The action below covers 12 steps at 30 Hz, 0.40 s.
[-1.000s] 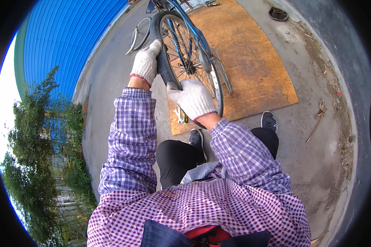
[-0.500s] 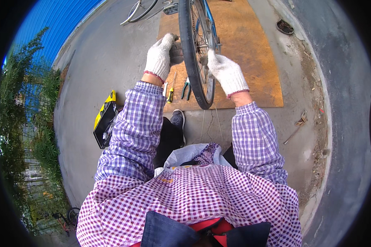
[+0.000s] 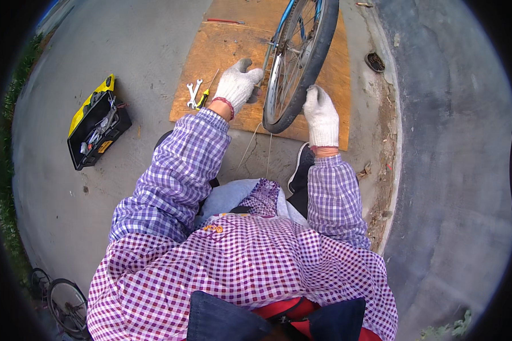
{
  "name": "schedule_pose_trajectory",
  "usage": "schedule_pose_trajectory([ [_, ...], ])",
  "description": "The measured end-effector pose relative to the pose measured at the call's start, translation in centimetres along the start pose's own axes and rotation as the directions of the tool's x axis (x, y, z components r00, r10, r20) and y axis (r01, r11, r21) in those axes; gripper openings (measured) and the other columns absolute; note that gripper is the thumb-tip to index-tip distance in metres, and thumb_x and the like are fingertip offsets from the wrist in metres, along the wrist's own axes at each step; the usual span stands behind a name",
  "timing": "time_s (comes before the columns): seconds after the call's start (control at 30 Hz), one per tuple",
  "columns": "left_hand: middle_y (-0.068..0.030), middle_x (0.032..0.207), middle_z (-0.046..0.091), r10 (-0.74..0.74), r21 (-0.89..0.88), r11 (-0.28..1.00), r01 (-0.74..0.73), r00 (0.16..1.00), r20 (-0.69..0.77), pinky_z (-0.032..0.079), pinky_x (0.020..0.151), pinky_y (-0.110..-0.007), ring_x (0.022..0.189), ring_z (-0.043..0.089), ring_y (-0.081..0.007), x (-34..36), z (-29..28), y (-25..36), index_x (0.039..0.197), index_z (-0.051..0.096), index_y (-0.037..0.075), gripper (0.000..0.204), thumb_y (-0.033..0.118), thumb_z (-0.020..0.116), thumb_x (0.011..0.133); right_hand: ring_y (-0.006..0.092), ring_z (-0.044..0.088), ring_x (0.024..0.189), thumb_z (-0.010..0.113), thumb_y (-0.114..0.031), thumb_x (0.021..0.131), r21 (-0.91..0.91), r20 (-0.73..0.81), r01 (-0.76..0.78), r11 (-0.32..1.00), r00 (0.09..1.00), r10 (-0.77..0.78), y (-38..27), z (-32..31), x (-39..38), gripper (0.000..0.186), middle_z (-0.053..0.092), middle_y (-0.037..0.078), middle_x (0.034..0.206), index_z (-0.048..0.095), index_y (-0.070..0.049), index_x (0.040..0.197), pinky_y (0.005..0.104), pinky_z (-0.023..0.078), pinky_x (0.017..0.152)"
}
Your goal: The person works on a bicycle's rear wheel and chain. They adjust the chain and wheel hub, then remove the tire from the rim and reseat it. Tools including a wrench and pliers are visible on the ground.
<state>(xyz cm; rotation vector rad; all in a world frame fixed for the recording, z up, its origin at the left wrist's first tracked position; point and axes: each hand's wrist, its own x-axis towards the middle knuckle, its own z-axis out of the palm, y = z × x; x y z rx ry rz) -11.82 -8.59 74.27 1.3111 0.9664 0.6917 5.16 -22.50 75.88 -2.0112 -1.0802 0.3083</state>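
A bicycle wheel (image 3: 322, 42) with a black tyre and thin spokes stands tilted in front of me, its top leaning right. The bicycle's blue frame (image 3: 284, 20) shows beyond its left side. At the tyre's right edge is my right hand (image 3: 322, 116), in a white knitted glove, its fingers curled together against the rubber. My left hand (image 3: 237, 85), gloved alike, is beside the wheel's left side, close to a thin metal bar of the frame. Its thumb and fingers are apart, and no object shows in it. Beside its wrist lie a yellow-and-black screwdriver (image 3: 203, 99) and two spanners (image 3: 194, 93).
A wooden board (image 3: 233, 48) lies under the wheel and tools, with a red-handled tool (image 3: 224, 21) farther off. On the left sits an open black-and-yellow toolbox (image 3: 99, 122). A round dark dish (image 3: 375, 62) is at right, near the kerb. Another bicycle (image 3: 67, 307) stands at lower left.
The view has swung, and the wheel now leans right instead of left. My right hand has gone from the frame beside the hub to the tyre's edge. My left hand has opened out near the frame.
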Motion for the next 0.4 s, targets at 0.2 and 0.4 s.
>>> schedule_pose_trajectory([
  [0.2,-0.0189,0.094,0.075,0.122,0.139,0.984,-0.115,0.992,-0.037,0.060,0.065,-0.035,0.074,0.074,-0.0204,1.1,1.4,-1.8,0.138,0.060,-0.006,0.060,0.034,0.067,0.094,0.0261,0.071,0.095,0.038,-0.060,0.109,0.465,-0.028,-0.255,0.848,0.953,0.302,4.4,2.5,1.0,0.074,0.073,0.017,0.106,0.067,0.007,0.125,0.0378,0.056,0.085],
  [0.4,-0.0156,0.113,0.072,0.138,0.214,0.966,-0.147,0.989,0.057,0.063,0.078,-0.033,0.094,0.073,-0.0182,2.9,2.6,-4.1,0.148,0.055,-0.002,0.061,0.034,0.067,0.100,0.0289,0.067,0.083,0.040,-0.066,0.105,0.377,-0.187,-0.347,0.859,0.880,0.437,8.6,3.7,0.7,0.080,0.072,0.018,0.092,0.071,0.007,0.116,0.0377,0.053,0.078],
])
